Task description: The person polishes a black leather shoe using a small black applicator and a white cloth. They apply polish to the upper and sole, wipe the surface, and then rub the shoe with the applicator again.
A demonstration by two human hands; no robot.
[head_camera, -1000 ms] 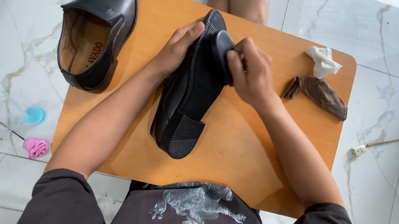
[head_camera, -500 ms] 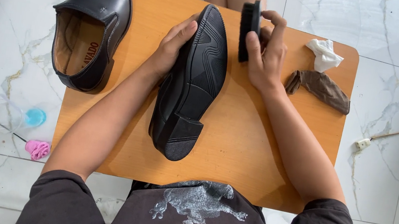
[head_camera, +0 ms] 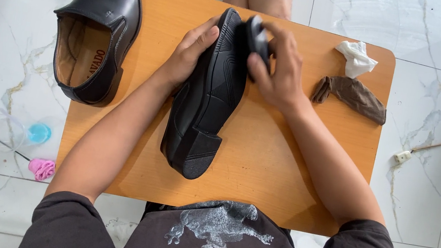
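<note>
A black leather shoe (head_camera: 208,99) lies on its side on the orange wooden board (head_camera: 260,171), sole turned toward me. My left hand (head_camera: 189,55) grips its upper edge near the toe. My right hand (head_camera: 278,71) holds a small black brush (head_camera: 257,39) against the shoe's front right side. The second black shoe (head_camera: 97,30) stands upright at the board's far left corner, its tan lining showing.
A crumpled white tissue (head_camera: 356,58) and a brown cloth (head_camera: 353,96) lie at the board's far right. On the marble floor are a clear cup with blue lid (head_camera: 18,133), a pink scrap (head_camera: 42,168), a cable with white plug (head_camera: 402,157).
My right hand lifted the brush away from the shoe half a second ago and has now brought it back against the toe area. The left hand kept its grip.
</note>
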